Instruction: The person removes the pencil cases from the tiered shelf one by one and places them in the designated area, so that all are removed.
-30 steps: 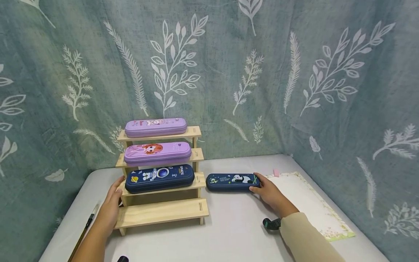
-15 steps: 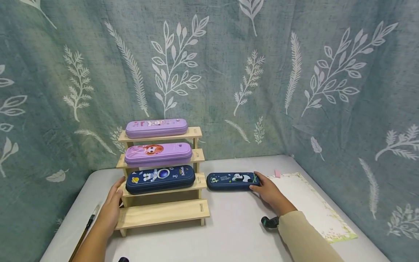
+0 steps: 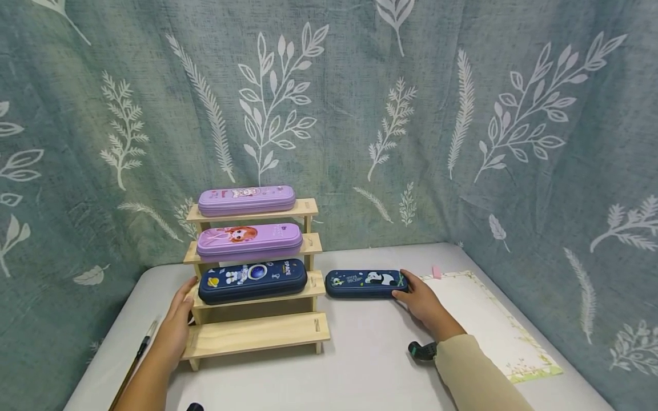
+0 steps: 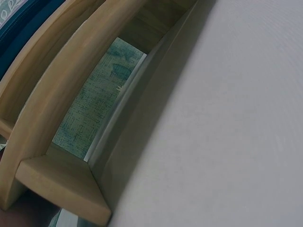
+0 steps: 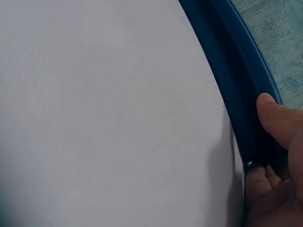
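Note:
A stepped wooden display rack (image 3: 257, 337) stands left of centre in the head view. My left hand (image 3: 175, 325) holds its left side near the second step from the bottom; some fingers are hidden by the wood. To the rack's right, a dark blue pencil case (image 3: 354, 290) with a panda print lies flat on the table. My right hand (image 3: 422, 299) grips its right end, the thumb (image 5: 274, 116) along its side in the right wrist view. The upper steps bear a navy space pencil case (image 3: 252, 281), a purple one with a girl (image 3: 249, 242) and a lilac one (image 3: 247, 201).
A paintbrush (image 3: 136, 359) lies on the white table (image 3: 360, 365) left of the left forearm. A floral-bordered white sheet (image 3: 485, 319) lies at the right, with a small pink tab (image 3: 436, 272) at its far edge. A leaf-patterned cloth (image 3: 329, 114) hangs behind the table.
Almost nothing differs. The head view has shifted slightly; both hands keep their places on the rack and the panda pencil case.

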Action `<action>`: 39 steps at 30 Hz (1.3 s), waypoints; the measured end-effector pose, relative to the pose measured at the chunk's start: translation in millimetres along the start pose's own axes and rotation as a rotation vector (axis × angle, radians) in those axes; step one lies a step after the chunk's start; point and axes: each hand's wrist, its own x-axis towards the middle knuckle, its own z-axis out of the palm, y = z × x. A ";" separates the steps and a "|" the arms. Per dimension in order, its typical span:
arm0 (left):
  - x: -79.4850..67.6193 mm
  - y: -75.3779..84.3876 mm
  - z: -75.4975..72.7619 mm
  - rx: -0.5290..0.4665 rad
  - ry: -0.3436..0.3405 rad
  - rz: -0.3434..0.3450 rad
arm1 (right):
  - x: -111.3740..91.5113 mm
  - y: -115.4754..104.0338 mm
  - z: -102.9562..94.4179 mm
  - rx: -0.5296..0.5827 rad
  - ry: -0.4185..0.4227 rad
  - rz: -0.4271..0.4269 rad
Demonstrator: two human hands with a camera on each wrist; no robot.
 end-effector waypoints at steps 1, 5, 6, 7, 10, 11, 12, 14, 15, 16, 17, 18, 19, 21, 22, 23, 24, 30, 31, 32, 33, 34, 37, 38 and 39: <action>-0.2 0.1 0.1 -0.001 0.002 0.003 | -0.4 -0.3 0.1 0.005 0.002 0.005; -0.5 0.9 0.4 -0.003 0.007 -0.004 | -1.6 -1.4 0.9 0.030 0.003 0.020; -0.6 0.9 0.5 -0.002 0.009 -0.010 | -1.8 -1.8 1.0 0.034 0.001 0.022; -0.7 0.9 0.4 -0.004 0.009 -0.013 | -2.0 -2.3 1.0 0.041 0.001 0.026; -0.7 0.2 0.2 -0.007 0.010 -0.015 | -2.4 -4.3 1.1 0.051 0.002 0.028; -0.6 0.0 0.1 -0.008 0.011 -0.018 | -2.5 -5.0 1.0 0.052 0.003 0.029; -0.4 -0.4 0.1 -0.007 0.013 -0.022 | -2.3 -5.4 1.1 0.055 0.004 0.028; -0.1 -0.8 0.2 -0.009 0.016 -0.024 | -2.0 -5.7 1.1 0.058 0.010 0.024; 0.0 -1.1 0.3 -0.009 0.018 -0.025 | -1.7 -5.3 1.5 0.062 0.012 0.026; 0.1 -1.2 0.4 -0.011 0.019 -0.025 | -1.7 -4.7 1.9 0.065 0.014 0.024; 0.1 -1.0 0.5 -0.012 0.017 -0.025 | -1.7 -3.9 2.2 0.070 0.016 0.025; 0.0 -0.9 0.6 -0.014 0.016 -0.023 | -1.9 -2.9 2.4 0.074 0.018 0.024; -0.1 -0.7 0.7 -0.014 0.014 -0.020 | -2.4 -2.2 2.6 0.082 0.019 0.025; -0.3 -0.4 0.9 -0.011 0.012 -0.018 | -3.2 -0.2 2.9 0.107 0.016 0.022; -0.4 0.2 1.0 -0.009 0.012 -0.021 | -4.1 0.0 2.1 0.123 0.010 0.014; -0.4 0.6 1.1 -0.005 0.012 -0.020 | -4.9 0.7 1.2 0.150 0.005 0.011; -0.3 0.9 1.2 -0.004 0.012 -0.020 | -5.6 1.0 0.0 0.177 0.003 0.008; -0.8 1.0 1.4 0.001 0.005 -0.012 | -13.8 -1.3 -8.8 0.250 0.020 -0.010; -0.8 0.6 1.2 0.004 0.005 -0.009 | -15.7 -3.1 -9.7 0.239 0.025 -0.021; -0.7 0.2 1.0 0.004 0.006 -0.008 | -17.6 -5.6 -10.0 0.226 0.034 -0.030; -0.5 -0.4 0.7 0.006 0.008 -0.006 | -19.5 -8.5 -9.8 0.216 0.042 -0.041; -0.4 -0.7 0.5 0.007 0.008 -0.008 | -21.3 -11.7 -9.1 0.213 0.056 -0.055; -0.9 -0.7 0.3 0.004 0.012 -0.012 | -27.8 -24.0 -5.8 0.236 0.090 -0.111; -1.0 -0.1 0.2 0.000 0.011 -0.011 | -30.3 -28.8 -4.3 0.247 0.103 -0.128; -1.2 0.4 0.1 -0.004 0.009 -0.010 | -32.9 -33.6 -2.7 0.260 0.109 -0.145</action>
